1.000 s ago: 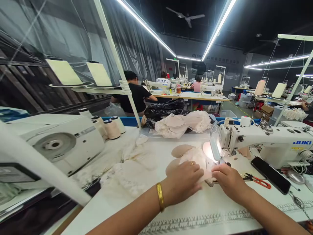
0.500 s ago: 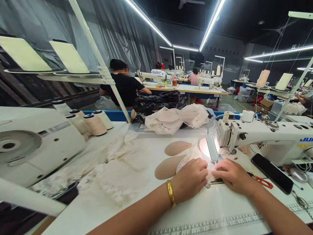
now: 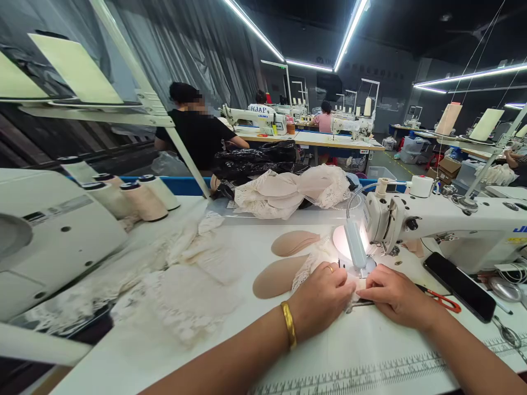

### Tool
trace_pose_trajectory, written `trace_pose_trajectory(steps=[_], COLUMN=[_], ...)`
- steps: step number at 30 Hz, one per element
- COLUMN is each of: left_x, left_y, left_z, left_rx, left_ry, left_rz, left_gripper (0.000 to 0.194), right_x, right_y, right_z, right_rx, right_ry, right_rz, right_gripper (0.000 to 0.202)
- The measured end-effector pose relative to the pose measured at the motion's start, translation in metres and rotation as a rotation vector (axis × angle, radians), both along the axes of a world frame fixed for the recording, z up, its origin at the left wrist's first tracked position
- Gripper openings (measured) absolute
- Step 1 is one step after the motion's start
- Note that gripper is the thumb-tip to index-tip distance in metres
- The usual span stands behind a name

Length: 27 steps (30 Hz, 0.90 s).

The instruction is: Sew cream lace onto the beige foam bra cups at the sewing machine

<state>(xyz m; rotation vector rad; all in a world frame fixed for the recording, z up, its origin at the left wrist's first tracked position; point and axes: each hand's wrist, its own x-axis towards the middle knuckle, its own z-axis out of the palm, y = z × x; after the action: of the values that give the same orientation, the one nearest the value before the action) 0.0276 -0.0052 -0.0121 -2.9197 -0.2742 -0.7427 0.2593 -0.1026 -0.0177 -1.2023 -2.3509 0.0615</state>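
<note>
My left hand (image 3: pixel 323 293), with a ring and a gold bangle, is closed on the near edge of a pale lace garment piece (image 3: pixel 317 260) beside the needle area. My right hand (image 3: pixel 397 296) pinches the same fabric from the right, its thumb and index finger close to my left fingertips. Just beyond both hands stands the head of a white sewing machine (image 3: pixel 448 214). A small lamp (image 3: pixel 356 244) lights the cloth and hides part of the needle area. Left of the lace lie beige foam bra cups (image 3: pixel 275 278), with more cups (image 3: pixel 294 243) behind them.
Lace garments (image 3: pixel 177 296) spread over the table's left side. Finished-looking bras (image 3: pixel 292 189) are piled at the back. Orange-handled scissors (image 3: pixel 447 303) and a black phone (image 3: pixel 459 285) lie right of my right hand. Thread cones (image 3: pixel 144 200) stand left. A co-worker (image 3: pixel 197 129) sits beyond.
My left hand has shifted slightly right, closer to my right fingertips. The right hand stays nearly in place. The head view has turned a little, moving the left-side things further left.
</note>
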Motion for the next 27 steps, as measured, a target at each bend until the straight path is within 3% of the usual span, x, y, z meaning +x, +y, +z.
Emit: trace_pose_trajectory(steps=[11,21,27], left_x=[0.002,0.006,0.011], left_y=[-0.001,0.005,0.011], left_z=[-0.002,-0.007,-0.008], left_rx=[0.039,-0.133,-0.139], left_ry=[-0.017,-0.027,-0.024], left_rz=[-0.006,-0.101,-0.065], left_gripper=[0.019,0.02,0.02], right_x=[-0.002,-0.004,-0.003], right_y=[-0.002,-0.003,-0.001], right_z=[0.0,0.005,0.001], right_rx=[-0.021,-0.066,-0.074], right_ry=[-0.031,-0.042,-0.029], right_rz=[-0.02,-0.041,-0.088], right_gripper=[0.04,0.037,0.034])
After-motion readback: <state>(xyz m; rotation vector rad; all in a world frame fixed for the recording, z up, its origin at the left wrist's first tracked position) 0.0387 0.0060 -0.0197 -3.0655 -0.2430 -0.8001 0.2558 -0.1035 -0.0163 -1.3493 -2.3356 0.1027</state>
